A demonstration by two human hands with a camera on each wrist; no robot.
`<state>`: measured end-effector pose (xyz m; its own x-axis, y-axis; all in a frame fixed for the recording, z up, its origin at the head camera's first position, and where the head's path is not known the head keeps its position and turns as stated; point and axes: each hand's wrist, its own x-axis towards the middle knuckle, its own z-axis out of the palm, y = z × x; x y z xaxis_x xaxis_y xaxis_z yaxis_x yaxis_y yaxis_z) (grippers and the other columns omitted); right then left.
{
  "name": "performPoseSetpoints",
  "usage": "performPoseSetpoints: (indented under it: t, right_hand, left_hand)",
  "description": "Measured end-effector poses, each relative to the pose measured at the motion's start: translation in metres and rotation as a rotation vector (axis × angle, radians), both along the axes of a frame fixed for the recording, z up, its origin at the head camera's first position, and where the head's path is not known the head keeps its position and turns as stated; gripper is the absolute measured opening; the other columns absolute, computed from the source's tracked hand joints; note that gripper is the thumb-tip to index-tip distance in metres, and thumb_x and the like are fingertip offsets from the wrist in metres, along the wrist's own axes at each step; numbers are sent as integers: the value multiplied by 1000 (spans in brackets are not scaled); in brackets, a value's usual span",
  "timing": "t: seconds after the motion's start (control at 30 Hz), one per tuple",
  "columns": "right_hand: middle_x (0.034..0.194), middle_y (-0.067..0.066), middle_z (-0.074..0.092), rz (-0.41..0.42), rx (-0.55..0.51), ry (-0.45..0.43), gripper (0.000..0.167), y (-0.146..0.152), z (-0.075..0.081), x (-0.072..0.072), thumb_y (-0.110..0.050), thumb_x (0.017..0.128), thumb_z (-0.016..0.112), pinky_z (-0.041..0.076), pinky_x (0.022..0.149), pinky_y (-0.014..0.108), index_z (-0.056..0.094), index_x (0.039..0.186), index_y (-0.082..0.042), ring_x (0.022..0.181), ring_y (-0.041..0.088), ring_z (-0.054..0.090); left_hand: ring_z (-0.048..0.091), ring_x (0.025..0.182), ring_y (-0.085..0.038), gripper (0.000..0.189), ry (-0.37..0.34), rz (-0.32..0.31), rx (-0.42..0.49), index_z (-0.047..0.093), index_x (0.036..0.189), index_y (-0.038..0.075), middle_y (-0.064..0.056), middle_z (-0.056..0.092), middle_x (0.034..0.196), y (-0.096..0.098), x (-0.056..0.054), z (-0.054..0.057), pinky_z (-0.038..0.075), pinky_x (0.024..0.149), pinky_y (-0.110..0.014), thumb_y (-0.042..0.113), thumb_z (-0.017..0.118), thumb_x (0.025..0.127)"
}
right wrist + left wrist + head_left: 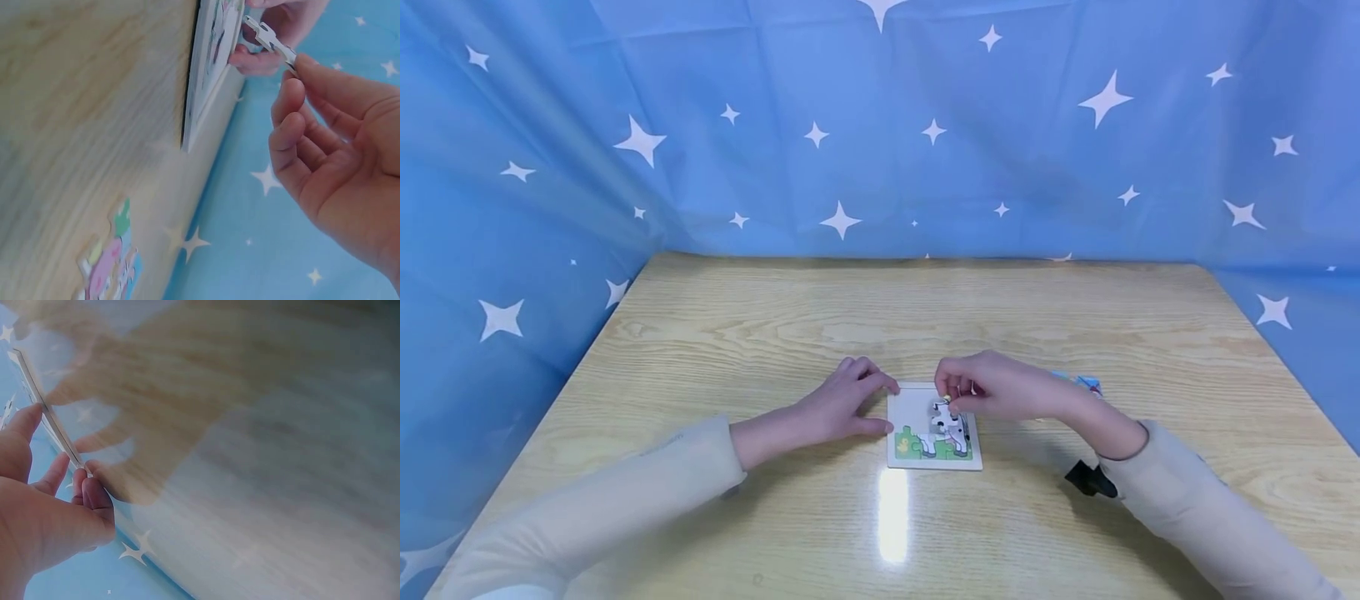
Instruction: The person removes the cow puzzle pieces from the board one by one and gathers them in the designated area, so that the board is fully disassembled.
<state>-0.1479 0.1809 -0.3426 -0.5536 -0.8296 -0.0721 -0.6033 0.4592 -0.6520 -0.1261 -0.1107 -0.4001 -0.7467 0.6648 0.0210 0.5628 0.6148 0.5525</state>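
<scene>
A square white-framed puzzle board (934, 465) lies on the table with joined pieces (917, 450) along its bottom and right, showing a cow's legs on green and a yellow chick. My left hand (838, 402) touches the board's left edge, thumb and fingers spread; in the left wrist view its fingertips meet the frame edge (55, 426). Above the board, my right hand (988, 385) pinches a black-and-white puzzle piece (943, 415) between thumb and fingers. Seen edge-on in the right wrist view, that piece (270, 39) is held off the board's surface.
Colourful loose puzzle pieces (112, 265) lie on the wooden table (775, 308) to the right of the board, partly hidden behind my right forearm in the head view. A blue curtain with white stars (887, 125) hangs at the back and sides. A black object (1090, 480) shows at the right cuff.
</scene>
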Motion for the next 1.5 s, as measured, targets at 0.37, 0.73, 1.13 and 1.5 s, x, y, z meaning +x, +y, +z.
performPoseSetpoints:
  t: [0.37,0.73,1.13,1.5]
  right_hand:
    - [86,-9,65,-54,-8,-23,13,26,5,6,0,104,73,52,72,29,64,107,-9,78,6,58]
    - [88,-8,67,-98,-4,-22,15,58,-1,12,-1,102,76,52,69,29,64,105,-10,77,5,59]
    - [88,-8,69,-115,-24,-20,15,83,0,11,2,102,74,50,65,27,65,107,-9,74,5,58]
    - [87,-8,65,-114,-46,1,19,108,-6,10,7,102,72,45,62,27,63,106,-9,72,1,51]
  left_hand:
    - [48,114,-26,47,-9,7,-17,70,139,8,-9,60,127,-1,2,1,46,96,-40,22,87,98]
    - [49,115,-27,45,-18,4,-14,70,138,8,-10,61,127,-1,5,-5,47,98,-42,21,87,98]
    - [50,115,-28,43,21,-19,20,70,137,8,-10,62,126,0,2,-1,47,98,-42,22,85,99]
    - [50,119,-29,44,1,0,-3,69,138,8,-10,61,129,1,3,-1,47,103,-46,22,85,99]
